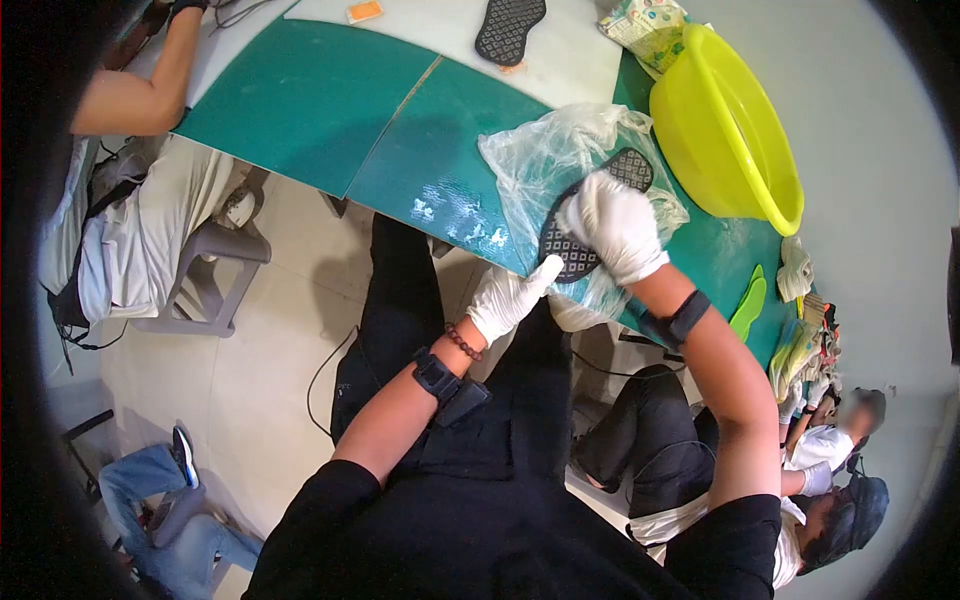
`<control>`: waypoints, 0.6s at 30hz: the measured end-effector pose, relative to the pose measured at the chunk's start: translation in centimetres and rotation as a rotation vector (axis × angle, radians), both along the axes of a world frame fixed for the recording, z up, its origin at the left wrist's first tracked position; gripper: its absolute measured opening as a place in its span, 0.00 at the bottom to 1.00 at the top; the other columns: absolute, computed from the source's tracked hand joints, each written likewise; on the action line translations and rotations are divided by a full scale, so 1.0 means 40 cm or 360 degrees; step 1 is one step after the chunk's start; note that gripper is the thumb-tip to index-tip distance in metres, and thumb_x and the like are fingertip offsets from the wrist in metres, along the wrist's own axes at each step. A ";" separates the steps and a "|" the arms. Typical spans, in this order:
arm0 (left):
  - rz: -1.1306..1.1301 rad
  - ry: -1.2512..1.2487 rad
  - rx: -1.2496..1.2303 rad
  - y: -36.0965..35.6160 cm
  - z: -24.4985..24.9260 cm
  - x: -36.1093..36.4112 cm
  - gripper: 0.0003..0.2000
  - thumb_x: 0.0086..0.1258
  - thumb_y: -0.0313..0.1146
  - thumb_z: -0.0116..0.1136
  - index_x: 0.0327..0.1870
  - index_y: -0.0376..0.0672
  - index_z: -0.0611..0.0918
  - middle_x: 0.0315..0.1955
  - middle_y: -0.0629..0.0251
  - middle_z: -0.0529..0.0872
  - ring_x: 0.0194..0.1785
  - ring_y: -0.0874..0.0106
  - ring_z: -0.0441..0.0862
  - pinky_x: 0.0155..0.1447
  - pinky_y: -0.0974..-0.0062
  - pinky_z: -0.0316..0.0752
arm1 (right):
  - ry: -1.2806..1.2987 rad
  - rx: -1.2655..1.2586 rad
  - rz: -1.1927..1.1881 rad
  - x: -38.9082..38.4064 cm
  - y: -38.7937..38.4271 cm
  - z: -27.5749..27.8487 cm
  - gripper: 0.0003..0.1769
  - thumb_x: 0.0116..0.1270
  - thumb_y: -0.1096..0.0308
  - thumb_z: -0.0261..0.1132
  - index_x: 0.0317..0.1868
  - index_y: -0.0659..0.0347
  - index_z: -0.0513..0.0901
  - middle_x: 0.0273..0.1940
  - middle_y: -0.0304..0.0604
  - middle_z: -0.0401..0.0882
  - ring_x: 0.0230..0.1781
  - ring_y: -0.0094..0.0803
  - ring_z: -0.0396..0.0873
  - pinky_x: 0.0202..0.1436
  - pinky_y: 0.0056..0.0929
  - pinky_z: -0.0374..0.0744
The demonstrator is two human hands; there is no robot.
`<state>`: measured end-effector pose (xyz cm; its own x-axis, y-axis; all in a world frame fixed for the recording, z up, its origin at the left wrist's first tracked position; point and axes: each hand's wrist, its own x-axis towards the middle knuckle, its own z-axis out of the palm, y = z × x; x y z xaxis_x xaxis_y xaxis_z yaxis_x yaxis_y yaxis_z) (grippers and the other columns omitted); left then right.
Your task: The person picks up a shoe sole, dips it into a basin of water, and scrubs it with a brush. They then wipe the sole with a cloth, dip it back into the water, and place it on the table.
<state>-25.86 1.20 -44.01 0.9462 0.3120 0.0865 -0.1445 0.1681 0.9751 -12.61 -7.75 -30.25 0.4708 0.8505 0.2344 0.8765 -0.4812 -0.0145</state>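
A black shoe sole [631, 170] with a pattern of light squares rests over a crumpled clear plastic bag [520, 160] at the table's near edge. My left hand [508, 302], in a white glove, grips the sole's near end, its thumb on top and the other fingers mostly hidden. My right hand [615, 228], also gloved in white, is closed over the middle of the sole with its knuckles up. Its fingers are curled, and whatever they may hold is hidden.
A yellow-green basin [728, 130] stands right on the green table [290, 95], near a printed bag [645, 32]. Another black sole [508, 30] and an orange piece [365, 11] lie at the back. Green insole-shaped pieces [749, 303] lie right. Other people sit left and right.
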 end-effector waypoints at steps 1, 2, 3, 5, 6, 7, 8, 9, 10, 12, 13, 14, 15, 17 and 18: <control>-0.0032 0.0022 -0.0015 0.002 -0.002 -0.001 0.23 0.74 0.45 0.60 0.60 0.35 0.78 0.49 0.60 0.84 0.48 0.70 0.80 0.53 0.67 0.76 | -0.0070 -0.0076 -0.0159 0.036 -0.007 0.002 0.15 0.72 0.60 0.60 0.32 0.62 0.75 0.27 0.59 0.80 0.28 0.58 0.81 0.29 0.50 0.78; -0.0036 0.0048 0.0008 0.004 -0.002 -0.002 0.23 0.74 0.44 0.61 0.60 0.35 0.78 0.50 0.60 0.84 0.49 0.70 0.80 0.54 0.67 0.76 | -0.0141 -0.0149 -0.0316 0.084 -0.014 0.006 0.15 0.71 0.60 0.61 0.31 0.62 0.75 0.27 0.59 0.80 0.28 0.58 0.81 0.29 0.50 0.79; -0.0046 0.0075 0.0034 0.008 0.015 -0.008 0.23 0.74 0.44 0.61 0.60 0.35 0.77 0.51 0.60 0.84 0.50 0.69 0.80 0.55 0.66 0.76 | -0.0219 -0.0217 -0.0439 0.152 -0.031 0.000 0.15 0.70 0.56 0.61 0.33 0.61 0.78 0.28 0.58 0.82 0.29 0.57 0.83 0.32 0.51 0.80; -0.0116 0.0140 0.0099 0.023 0.050 -0.018 0.23 0.74 0.44 0.61 0.61 0.35 0.77 0.53 0.59 0.83 0.52 0.68 0.80 0.58 0.65 0.75 | -0.0292 -0.0204 -0.0683 0.287 -0.076 -0.025 0.19 0.72 0.52 0.58 0.35 0.60 0.81 0.29 0.59 0.84 0.31 0.57 0.84 0.35 0.52 0.82; -0.0088 0.0120 0.0108 0.024 0.052 -0.020 0.22 0.73 0.45 0.62 0.57 0.35 0.79 0.49 0.58 0.84 0.50 0.66 0.81 0.56 0.64 0.75 | -0.0292 -0.0121 -0.0803 0.325 -0.089 -0.033 0.21 0.74 0.51 0.54 0.35 0.61 0.82 0.30 0.60 0.84 0.31 0.58 0.84 0.36 0.54 0.82; -0.0049 0.0088 0.0115 0.024 0.050 -0.014 0.20 0.72 0.46 0.62 0.53 0.36 0.81 0.46 0.57 0.86 0.47 0.64 0.82 0.55 0.63 0.75 | -0.0266 -0.0090 -0.0892 0.332 -0.080 -0.032 0.26 0.77 0.51 0.48 0.34 0.63 0.84 0.30 0.62 0.84 0.31 0.59 0.84 0.37 0.55 0.82; 0.0002 0.0054 0.0117 0.023 0.044 -0.005 0.19 0.72 0.47 0.62 0.49 0.37 0.83 0.42 0.56 0.87 0.45 0.61 0.83 0.53 0.62 0.76 | -0.0281 -0.0063 -0.0881 0.344 -0.075 -0.032 0.26 0.77 0.52 0.48 0.34 0.63 0.84 0.30 0.62 0.84 0.31 0.60 0.84 0.37 0.55 0.82; 0.0051 0.0030 0.0106 0.015 0.036 -0.007 0.19 0.71 0.48 0.63 0.45 0.38 0.85 0.38 0.56 0.88 0.43 0.59 0.85 0.51 0.61 0.76 | -0.0287 -0.0050 -0.0871 0.341 -0.076 -0.036 0.26 0.77 0.52 0.48 0.34 0.63 0.84 0.29 0.62 0.84 0.31 0.60 0.84 0.38 0.55 0.82; 0.0012 0.0043 0.0101 0.009 0.026 -0.008 0.19 0.71 0.48 0.62 0.45 0.38 0.85 0.37 0.55 0.88 0.42 0.59 0.85 0.51 0.60 0.76 | -0.0296 -0.0036 -0.0866 0.338 -0.081 -0.036 0.26 0.77 0.52 0.48 0.33 0.63 0.84 0.29 0.63 0.84 0.31 0.60 0.84 0.38 0.56 0.82; -0.0050 0.0052 0.0103 0.012 0.013 -0.004 0.19 0.71 0.48 0.62 0.44 0.38 0.85 0.36 0.55 0.88 0.41 0.58 0.84 0.49 0.60 0.76 | -0.0263 -0.0037 -0.0862 0.310 -0.076 -0.019 0.25 0.77 0.51 0.49 0.36 0.63 0.84 0.30 0.62 0.84 0.32 0.62 0.84 0.40 0.56 0.82; -0.0080 0.0105 0.0129 0.019 0.028 -0.005 0.18 0.71 0.48 0.62 0.43 0.38 0.84 0.35 0.55 0.87 0.40 0.57 0.84 0.48 0.59 0.76 | -0.0253 0.0002 -0.0823 0.277 -0.064 -0.001 0.25 0.77 0.51 0.49 0.36 0.63 0.83 0.30 0.63 0.84 0.33 0.62 0.84 0.40 0.56 0.82; -0.0109 0.0169 0.0153 0.024 0.043 -0.012 0.18 0.72 0.48 0.61 0.42 0.39 0.84 0.34 0.55 0.87 0.39 0.56 0.84 0.48 0.59 0.76 | -0.0234 0.0037 -0.0783 0.240 -0.054 0.013 0.24 0.77 0.51 0.50 0.36 0.62 0.83 0.30 0.63 0.84 0.33 0.62 0.83 0.40 0.56 0.82; -0.0140 0.0239 0.0177 0.028 0.052 -0.020 0.18 0.72 0.49 0.61 0.41 0.39 0.84 0.33 0.55 0.87 0.39 0.56 0.83 0.47 0.58 0.76 | -0.0191 0.0048 -0.0676 0.202 -0.049 0.026 0.22 0.75 0.51 0.52 0.37 0.61 0.82 0.31 0.63 0.84 0.34 0.62 0.83 0.41 0.56 0.81; -0.0108 0.0146 0.0211 0.024 0.033 -0.017 0.18 0.72 0.48 0.61 0.41 0.39 0.84 0.33 0.54 0.86 0.39 0.54 0.83 0.47 0.58 0.76 | 0.0057 0.0117 -0.0601 0.118 -0.037 0.036 0.20 0.73 0.52 0.55 0.35 0.62 0.80 0.31 0.61 0.83 0.33 0.61 0.83 0.39 0.57 0.79; -0.0103 0.0099 0.0228 0.020 0.027 -0.014 0.18 0.73 0.48 0.60 0.41 0.39 0.84 0.33 0.53 0.86 0.39 0.53 0.83 0.47 0.58 0.76 | 0.0146 0.0144 -0.0486 0.062 -0.028 0.044 0.19 0.73 0.53 0.56 0.35 0.61 0.79 0.31 0.60 0.83 0.33 0.61 0.82 0.38 0.57 0.79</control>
